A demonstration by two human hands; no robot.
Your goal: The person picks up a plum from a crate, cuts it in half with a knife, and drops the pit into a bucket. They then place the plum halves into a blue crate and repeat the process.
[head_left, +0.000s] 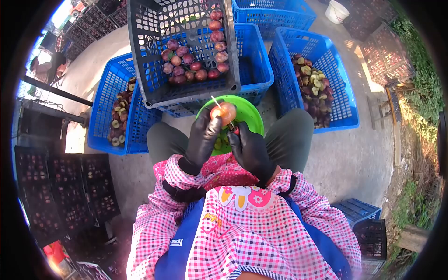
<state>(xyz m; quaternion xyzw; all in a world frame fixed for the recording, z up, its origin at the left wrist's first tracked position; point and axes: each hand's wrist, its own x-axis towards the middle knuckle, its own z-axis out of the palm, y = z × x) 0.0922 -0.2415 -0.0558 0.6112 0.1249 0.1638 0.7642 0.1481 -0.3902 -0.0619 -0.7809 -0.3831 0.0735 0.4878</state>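
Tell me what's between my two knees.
The head view shows a green bowl between your knees, partly hidden by your gloved left hand, holding a reddish fruit, and right hand, holding a small tool.

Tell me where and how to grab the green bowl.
Likely best to pinch the green bowl by its right rim, from above: it is open-topped with that edge exposed, while the left hand covers part of the left side.
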